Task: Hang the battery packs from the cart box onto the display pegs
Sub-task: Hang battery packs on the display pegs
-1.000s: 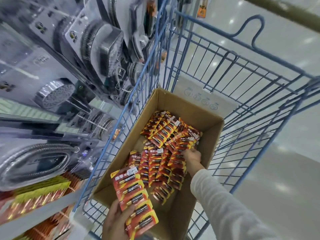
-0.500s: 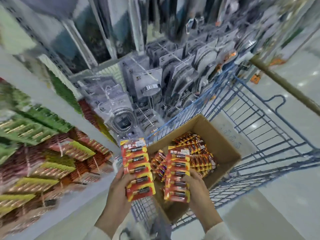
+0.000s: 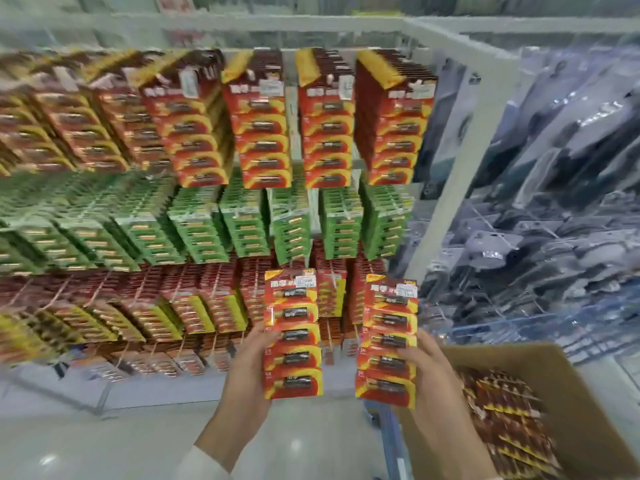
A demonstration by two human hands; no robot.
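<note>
Two red battery strips stand upright, long axis vertical, before the display: left hand [image 3: 247,372] grasps the left strip [image 3: 292,334], right hand [image 3: 427,375] the right strip [image 3: 389,341], beside the cart box [image 3: 568,403].

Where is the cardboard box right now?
The cardboard box sits in the bottom right corner of the head view, just right of the right hand, with battery packs lying inside it.

Both forearms rise from the near edge, side by side, with white cuffs at the wrists. The left hand [image 3: 247,375] grips the left battery strip [image 3: 292,336] by its left edge. The right hand [image 3: 427,379] grips the right battery strip [image 3: 389,341] by its right edge. Both strips are held upright.
</note>
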